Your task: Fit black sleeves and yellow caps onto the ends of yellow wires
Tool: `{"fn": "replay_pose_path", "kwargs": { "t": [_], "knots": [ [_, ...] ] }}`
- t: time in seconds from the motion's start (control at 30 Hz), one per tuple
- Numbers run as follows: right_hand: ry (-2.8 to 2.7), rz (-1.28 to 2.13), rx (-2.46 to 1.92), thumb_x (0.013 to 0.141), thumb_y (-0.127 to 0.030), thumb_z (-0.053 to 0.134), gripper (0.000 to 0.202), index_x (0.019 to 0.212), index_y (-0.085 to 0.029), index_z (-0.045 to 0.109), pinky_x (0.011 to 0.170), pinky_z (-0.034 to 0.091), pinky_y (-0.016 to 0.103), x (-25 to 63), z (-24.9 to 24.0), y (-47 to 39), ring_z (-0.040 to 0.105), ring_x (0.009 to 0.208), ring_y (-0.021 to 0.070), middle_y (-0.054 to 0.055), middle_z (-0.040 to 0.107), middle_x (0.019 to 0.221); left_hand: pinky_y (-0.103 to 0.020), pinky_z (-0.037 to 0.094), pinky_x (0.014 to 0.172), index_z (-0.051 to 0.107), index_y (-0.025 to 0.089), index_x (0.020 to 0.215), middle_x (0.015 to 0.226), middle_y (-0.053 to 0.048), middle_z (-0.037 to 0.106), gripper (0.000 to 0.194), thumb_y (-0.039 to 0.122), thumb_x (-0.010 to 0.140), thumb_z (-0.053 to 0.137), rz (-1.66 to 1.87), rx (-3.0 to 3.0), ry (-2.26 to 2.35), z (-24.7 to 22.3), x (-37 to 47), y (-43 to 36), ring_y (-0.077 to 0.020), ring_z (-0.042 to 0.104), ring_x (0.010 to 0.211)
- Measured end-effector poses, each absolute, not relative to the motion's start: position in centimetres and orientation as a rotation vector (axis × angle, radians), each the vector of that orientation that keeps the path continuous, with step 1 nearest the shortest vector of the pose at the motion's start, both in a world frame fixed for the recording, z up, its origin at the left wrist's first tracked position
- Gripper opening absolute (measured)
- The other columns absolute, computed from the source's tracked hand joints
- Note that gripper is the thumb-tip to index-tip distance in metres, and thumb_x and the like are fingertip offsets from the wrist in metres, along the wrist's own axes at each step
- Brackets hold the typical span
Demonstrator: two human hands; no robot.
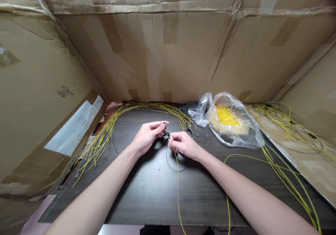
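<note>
My left hand (149, 134) is closed in a pinch at the middle of the dark table, its fingertips on a small black connector (165, 125). More small black pieces (166, 135) show just below those fingertips, partly hidden. Close by on the right, my right hand (185, 144) has its thumb and fingers pressed round a thin yellow wire (178, 189). From there the wire runs up to the connector and down over the table's front edge. I cannot tell whether its end sits inside the connector. A thin black wire (172, 167) curves below my hands.
Behind my hands, a bundle of yellow wires (115, 115) arcs across the table (147, 196). Back right, a clear bag (253, 137) holds small yellow parts (227, 115), beside a bag of black parts (193, 110). More yellow wires (291, 184) lie right. Cardboard walls (194, 56) surround the table.
</note>
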State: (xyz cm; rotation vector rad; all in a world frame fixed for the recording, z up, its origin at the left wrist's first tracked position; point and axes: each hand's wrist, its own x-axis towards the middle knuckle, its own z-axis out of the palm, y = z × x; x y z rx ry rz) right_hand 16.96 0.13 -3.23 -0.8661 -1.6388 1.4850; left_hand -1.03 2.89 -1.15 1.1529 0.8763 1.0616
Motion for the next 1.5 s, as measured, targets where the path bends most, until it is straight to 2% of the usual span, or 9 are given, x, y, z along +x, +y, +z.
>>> {"fn": "replay_pose_path", "kwargs": {
  "t": [0.13, 0.3, 0.5, 0.87, 1.17, 1.33, 1.5],
  "knots": [
    [-1.62, 1.231, -0.95, 0.084, -0.033, 0.06, 0.021, 0.071, -0.017, 0.056, 0.055, 0.039, 0.022, 17.0, -2.8, 0.1, 0.049, 0.054, 0.01, -0.001, 0.056, 0.061, -0.028, 0.043, 0.067, 0.077, 0.014, 0.103, 0.086, -0.01, 0.071, 0.038, 0.035, 0.072, 0.082, 1.069, 1.193, 0.89, -1.0, -1.0, 2.8, -0.0131, 0.056, 0.07],
    [-1.566, 0.803, -1.036, 0.087, -0.036, 0.06, 0.019, 0.082, -0.017, 0.063, 0.064, 0.044, 0.026, 17.2, -2.7, 0.3, 0.056, 0.069, 0.0149, 0.004, 0.064, 0.077, -0.029, 0.045, 0.067, 0.078, 0.015, 0.103, 0.078, -0.008, 0.071, 0.038, 0.036, 0.072, 0.082, 1.054, 1.309, 0.921, -1.1, -0.7, 2.5, -0.0141, 0.056, 0.068],
    [-1.642, 0.712, -1.01, 0.09, -0.033, 0.059, 0.019, 0.086, -0.018, 0.069, 0.067, 0.046, 0.028, 17.3, -2.7, 0.0, 0.06, 0.072, 0.0167, 0.006, 0.069, 0.085, -0.03, 0.045, 0.068, 0.077, 0.017, 0.108, 0.081, -0.007, 0.073, 0.037, 0.035, 0.075, 0.078, 1.044, 1.428, 0.943, -1.0, -0.3, 2.0, -0.015, 0.056, 0.069],
    [-1.722, 0.587, -1.0, 0.09, -0.026, 0.057, 0.015, 0.081, -0.018, 0.067, 0.065, 0.045, 0.028, 17.3, -2.4, -0.2, 0.058, 0.069, 0.0156, 0.005, 0.067, 0.079, -0.03, 0.045, 0.076, 0.077, 0.019, 0.107, 0.093, -0.008, 0.073, 0.031, 0.034, 0.08, 0.074, 1.013, 1.525, 0.956, -0.7, -0.1, 1.6, -0.0184, 0.059, 0.082],
    [-1.729, 0.631, -1.022, 0.085, -0.023, 0.059, 0.013, 0.075, -0.017, 0.064, 0.06, 0.045, 0.024, 17.4, -2.6, 0.1, 0.057, 0.065, 0.0135, 0.003, 0.064, 0.072, -0.027, 0.04, 0.068, 0.076, 0.022, 0.109, 0.077, -0.002, 0.057, 0.027, 0.034, 0.086, 0.066, 0.988, 1.815, 0.975, -0.5, -0.5, 1.9, -0.0137, 0.05, 0.071],
    [-1.718, 0.738, -1.022, 0.083, -0.024, 0.061, 0.014, 0.072, -0.016, 0.063, 0.056, 0.043, 0.022, 17.4, -2.6, 0.2, 0.055, 0.059, 0.0112, 0.002, 0.064, 0.069, -0.029, 0.041, 0.072, 0.075, 0.022, 0.111, 0.081, -0.003, 0.057, 0.028, 0.032, 0.09, 0.061, 0.935, 1.922, 0.966, -0.7, -0.8, 2.3, -0.0157, 0.052, 0.077],
    [-1.644, 1.023, -1.038, 0.082, -0.03, 0.062, 0.019, 0.072, -0.015, 0.061, 0.044, 0.039, 0.02, 17.5, -2.6, 0.4, 0.049, 0.044, 0.0076, 0.0, 0.06, 0.062, -0.029, 0.042, 0.074, 0.076, 0.022, 0.11, 0.081, -0.003, 0.056, 0.027, 0.028, 0.09, 0.06, 0.907, 1.996, 0.969, -0.5, -0.9, 2.4, -0.0159, 0.052, 0.079]
  ]
}}
